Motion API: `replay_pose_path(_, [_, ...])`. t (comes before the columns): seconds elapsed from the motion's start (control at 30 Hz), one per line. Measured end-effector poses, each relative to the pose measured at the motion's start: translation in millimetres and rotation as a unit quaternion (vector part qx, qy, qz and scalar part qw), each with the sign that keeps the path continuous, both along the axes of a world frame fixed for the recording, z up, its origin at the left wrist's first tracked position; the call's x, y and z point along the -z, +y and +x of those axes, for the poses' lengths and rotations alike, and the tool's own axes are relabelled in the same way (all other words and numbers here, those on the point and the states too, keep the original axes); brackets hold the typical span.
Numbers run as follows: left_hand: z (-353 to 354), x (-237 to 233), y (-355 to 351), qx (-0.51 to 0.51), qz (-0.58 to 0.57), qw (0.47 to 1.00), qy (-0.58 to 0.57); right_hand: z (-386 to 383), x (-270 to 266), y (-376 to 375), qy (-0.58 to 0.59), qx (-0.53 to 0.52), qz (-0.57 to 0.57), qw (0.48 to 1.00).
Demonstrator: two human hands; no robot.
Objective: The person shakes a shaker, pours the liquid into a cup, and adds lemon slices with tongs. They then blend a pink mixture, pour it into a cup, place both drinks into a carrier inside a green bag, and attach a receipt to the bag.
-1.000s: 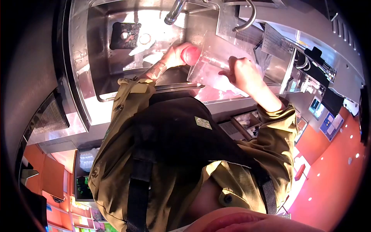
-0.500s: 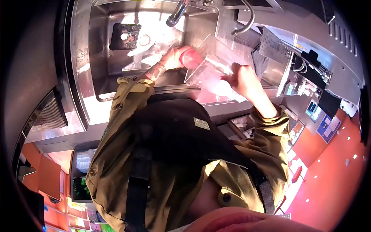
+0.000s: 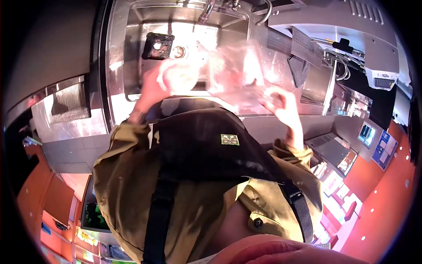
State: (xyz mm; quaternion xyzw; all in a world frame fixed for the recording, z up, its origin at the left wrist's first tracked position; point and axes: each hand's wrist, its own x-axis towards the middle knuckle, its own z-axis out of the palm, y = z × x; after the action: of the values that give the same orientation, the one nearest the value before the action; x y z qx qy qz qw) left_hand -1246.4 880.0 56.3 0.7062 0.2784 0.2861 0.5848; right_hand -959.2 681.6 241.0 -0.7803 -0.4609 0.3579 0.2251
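Observation:
Motion smears both hands. My left hand (image 3: 154, 83) is at the front left of the metal sink (image 3: 118, 66), closed on a pale, round thing (image 3: 180, 75) too blurred to name. My right hand (image 3: 281, 103), at the sink's front right, grips the near right edge of a clear, box-like container (image 3: 239, 72). The container is tilted and blurred, and what it holds, if anything, cannot be made out. A black square item (image 3: 158, 46) lies on the sink bottom, left of the round drain (image 3: 178, 52).
The faucet (image 3: 206, 11) reaches over the back of the sink. A grey machine (image 3: 325, 26) with hoses and cables stands at the back right. A ribbed metal panel (image 3: 68, 101) is at the left. Below the counter are a grey appliance (image 3: 329, 149) and a dark bin (image 3: 94, 211).
My left hand has moved left, away from the clear container, with the round thing. My right hand has lowered slightly with the container, whose tilt has changed. The view has shifted too.

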Motion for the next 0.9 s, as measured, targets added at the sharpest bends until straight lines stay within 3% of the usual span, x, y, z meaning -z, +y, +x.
replay_pose_path(0.03, [-27.0,-14.0,3.7,-0.033,0.042,0.996,0.070,-13.7,6.7,21.5,-0.034,-0.045,-0.012,0.998])
replay_pose_path(0.1, [-68.5,-72.6,4.1,-0.067,0.006,0.994,0.080,-31.7,35.1,57.3,-0.109,-0.101,-0.008,0.989])
replay_pose_path(0.13, [-93.6,-80.8,3.1,-0.084,0.068,0.986,0.131,-35.9,60.2,69.0,-0.149,-0.112,0.008,0.982])
replay_pose_path(0.2, [-124.8,-99.3,-7.3,-0.128,0.067,0.980,0.137,-33.3,118.2,97.9,-0.192,-0.111,-0.174,0.960])
replay_pose_path(0.27, [-144.4,-112.7,-24.3,-0.171,0.079,0.970,0.151,-24.4,192.4,112.1,-0.150,-0.086,-0.125,0.977])
replay_pose_path(0.37, [-157.3,-113.0,-53.2,-0.244,0.079,0.950,0.175,-16.4,320.1,90.3,0.034,-0.057,0.032,0.997])
replay_pose_path(0.4, [-159.3,-107.2,-65.5,-0.271,0.075,0.942,0.183,-21.0,330.7,84.5,0.036,-0.004,-0.063,0.997])
replay_pose_path(0.47, [-162.4,-100.3,-91.7,-0.296,0.048,0.938,0.174,14.6,398.0,63.1,0.032,-0.121,0.052,0.991])
replay_pose_path(0.53, [-151.0,-107.0,-125.2,-0.339,-0.015,0.932,0.127,33.7,334.7,85.0,-0.219,-0.278,-0.087,0.931])
replay_pose_path(0.6, [-142.1,-108.1,-152.9,-0.356,-0.009,0.923,0.145,78.2,339.2,136.9,-0.235,-0.207,-0.003,0.950])
replay_pose_path(0.63, [-135.2,-110.6,-168.3,-0.377,-0.015,0.916,0.136,69.3,299.0,168.1,-0.177,-0.084,0.136,0.971])
replay_pose_path(0.67, [-127.4,-112.6,-186.2,-0.402,-0.021,0.907,0.128,61.7,271.8,206.0,-0.158,0.028,0.173,0.972])
replay_pose_path(0.73, [-118.0,-109.2,-222.1,-0.456,-0.004,0.879,0.139,69.2,248.7,277.8,-0.209,0.046,0.171,0.962])
replay_pose_path(0.8, [-114.0,-107.8,-260.9,-0.514,0.008,0.838,0.186,81.4,236.0,332.0,-0.267,-0.045,-0.032,0.962])
replay_pose_path(0.9, [-108.8,-113.1,-319.1,-0.592,0.011,0.782,0.193,103.1,226.9,343.8,-0.417,-0.213,-0.030,0.883])
